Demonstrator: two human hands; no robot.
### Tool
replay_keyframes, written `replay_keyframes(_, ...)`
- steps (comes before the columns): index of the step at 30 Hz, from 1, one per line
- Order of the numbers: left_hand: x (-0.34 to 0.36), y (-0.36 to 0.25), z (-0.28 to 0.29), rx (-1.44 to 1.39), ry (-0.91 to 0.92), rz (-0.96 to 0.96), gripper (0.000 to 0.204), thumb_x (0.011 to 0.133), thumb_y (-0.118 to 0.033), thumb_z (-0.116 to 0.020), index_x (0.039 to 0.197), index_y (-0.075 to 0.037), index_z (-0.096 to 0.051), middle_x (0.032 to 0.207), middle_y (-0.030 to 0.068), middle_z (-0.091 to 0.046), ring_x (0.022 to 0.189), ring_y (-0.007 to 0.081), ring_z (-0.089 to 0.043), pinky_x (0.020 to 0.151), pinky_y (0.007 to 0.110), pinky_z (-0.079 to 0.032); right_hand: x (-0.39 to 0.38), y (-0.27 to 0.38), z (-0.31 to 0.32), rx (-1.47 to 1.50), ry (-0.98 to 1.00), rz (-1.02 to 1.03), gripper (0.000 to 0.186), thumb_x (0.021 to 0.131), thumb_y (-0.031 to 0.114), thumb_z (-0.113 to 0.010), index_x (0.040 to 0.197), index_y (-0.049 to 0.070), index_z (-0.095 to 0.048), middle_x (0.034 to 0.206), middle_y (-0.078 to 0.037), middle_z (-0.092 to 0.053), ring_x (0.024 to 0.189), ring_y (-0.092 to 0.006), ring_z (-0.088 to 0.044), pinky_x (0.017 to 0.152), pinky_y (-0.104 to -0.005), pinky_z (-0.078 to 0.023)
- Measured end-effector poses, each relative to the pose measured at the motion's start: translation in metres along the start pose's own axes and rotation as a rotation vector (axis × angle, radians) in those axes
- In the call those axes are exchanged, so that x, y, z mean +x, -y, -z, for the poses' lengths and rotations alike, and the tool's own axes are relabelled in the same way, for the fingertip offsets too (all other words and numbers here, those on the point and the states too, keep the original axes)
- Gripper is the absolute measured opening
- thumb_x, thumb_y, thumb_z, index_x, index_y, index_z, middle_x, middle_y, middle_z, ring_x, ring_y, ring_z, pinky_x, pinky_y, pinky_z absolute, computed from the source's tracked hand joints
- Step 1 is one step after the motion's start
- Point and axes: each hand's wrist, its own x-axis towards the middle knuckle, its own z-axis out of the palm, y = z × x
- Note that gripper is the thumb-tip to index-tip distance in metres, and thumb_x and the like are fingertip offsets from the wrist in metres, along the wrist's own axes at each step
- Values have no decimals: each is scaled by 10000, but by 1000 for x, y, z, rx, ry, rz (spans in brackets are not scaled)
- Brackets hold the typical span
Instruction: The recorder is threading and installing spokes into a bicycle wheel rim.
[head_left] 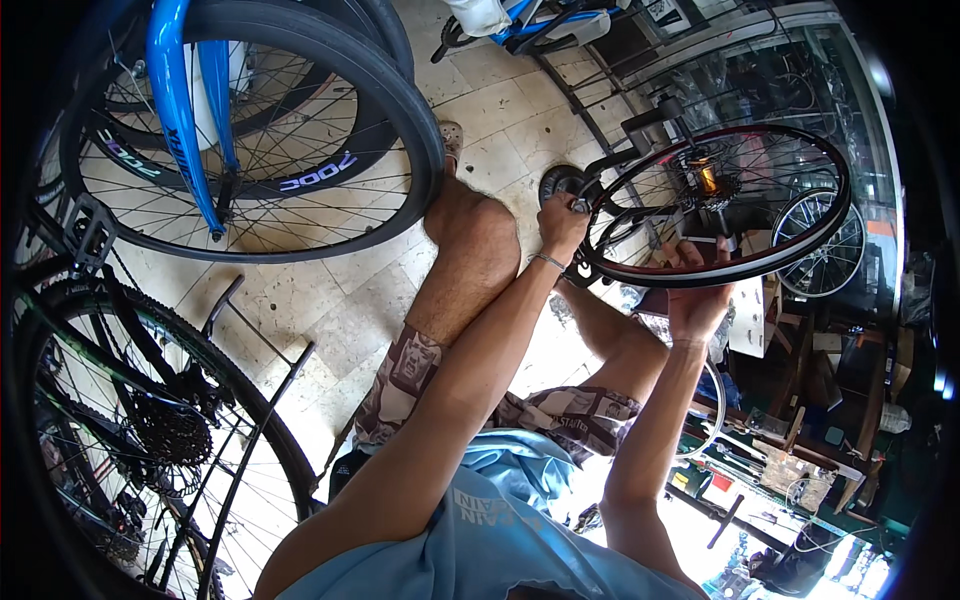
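In front of me to the right, a bicycle wheel [843, 225] with a black rim and thin spokes leans in a dark metal wheel stand [608, 163]. An orange-gold hub [708, 176] shows at the wheel's middle. At the rim's left side my left hand [563, 228] is closed around a small part by the stand's arm; what exactly it grips is hidden. My right hand [696, 312] reaches up at the near edge of the rim. Its fingers curl past the rim and show between the spokes.
A blue bicycle fork [172, 110] with its front wheel [425, 190] stands at upper left. Another bicycle's rear wheel [285, 440] is at lower left. On the right are a glass display case [880, 150], a small spoked wheel [855, 245] and a cluttered workbench [790, 470].
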Motion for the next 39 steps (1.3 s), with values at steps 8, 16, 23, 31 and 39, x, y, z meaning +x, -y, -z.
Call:
replay_keyframes(8, 1, 2, -9, 211, 133, -38, 134, 702, 32, -548, 829, 23, -592, 635, 83, -571, 494, 140, -506, 451, 232, -385, -4, -36, 14, 122, -79, 30, 470, 865, 434, -453, 1211, 122, -394, 955, -114, -553, 854, -291, -585, 733, -430, -477)
replay_keyframes(16, 9, 28, -17, 261, 357, -10, 217, 662, -36, -560, 862, 15, -627, 741, 126, -643, 632, 257, -583, 579, 325, -443, -4, -96, 20, -112, -671, -128, 234, 851, 202, -501, 999, 21, -516, 850, -87, -556, 784, -185, -570, 676, -300, -457)
replay_keyframes(23, 5, 16, -15, 98, 374, -50, 237, 702, 10, -551, 930, 33, -611, 753, 97, -635, 616, 192, -564, 557, 282, -428, -2, -121, 24, 44, -411, -276, 246, 863, 266, -525, 867, 21, -510, 776, -106, -567, 616, -175, -574, 460, -280, -482)
replay_keyframes(31, 2, -7, -5, 152, 603, 27, 222, 760, 0, -573, 975, 49, -597, 786, 73, -618, 618, 127, -525, 537, 218, -392, -7, -137, 40, -60, -506, -319, 366, 878, 322, -509, 961, -35, -510, 843, -168, -587, 705, -221, -611, 532, -315, -526)
replay_keyframes(39, 9, -6, -13, 271, 698, -109, 197, 776, -51, -585, 955, 26, -617, 801, 62, -630, 667, 136, -539, 589, 233, -405, -9, -139, 48, -177, -521, -217, 270, 860, 239, -553, 919, -19, -499, 765, -132, -567, 605, -203, -585, 479, -260, -513)
